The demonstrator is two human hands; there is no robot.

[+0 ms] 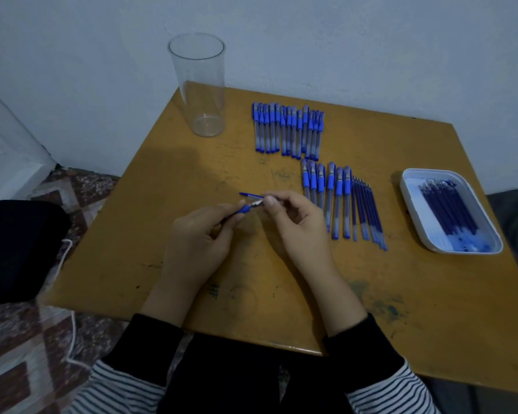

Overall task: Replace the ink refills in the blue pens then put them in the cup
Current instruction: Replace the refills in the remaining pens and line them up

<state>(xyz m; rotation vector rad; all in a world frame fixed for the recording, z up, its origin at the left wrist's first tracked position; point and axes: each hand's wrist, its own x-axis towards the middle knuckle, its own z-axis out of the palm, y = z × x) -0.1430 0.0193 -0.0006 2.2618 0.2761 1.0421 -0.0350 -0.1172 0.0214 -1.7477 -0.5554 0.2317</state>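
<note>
bag (18, 249): black, on the patterned floor left of the table (162, 174), white cord (68, 264) beside it.
cup (202, 85): clear, stood upright on the table's far left corner; its bare bottom showed through the wall.
left hand (198, 237): fingers curled round the blue grip end of the pen (245, 208), above mid-table.
pen: long axis ran lower-left to upper-right, silver tip pointed up-right toward the right hand; barrel mostly hidden in the left palm.
blue piece (250, 195): thin, just behind the fingertips, pointed left; couldn't tell what it was.
right hand (296, 225): thumb and forefinger pinched the pen's tip end, other fingers loosely curled.
far pens (287, 130): tight row near the back edge, axes front-to-back, capped ends away from the person.
near pens (326, 192): shorter row just right of the right hand, same orientation.
loose refills (368, 210): thin sticks touching that row's right side, fanned slightly toward the front right.
tray (412, 192): white, rounded, at the right edge; held a bundle of dark blue refills (449, 207) along its length, blue stains on its floor.
</note>
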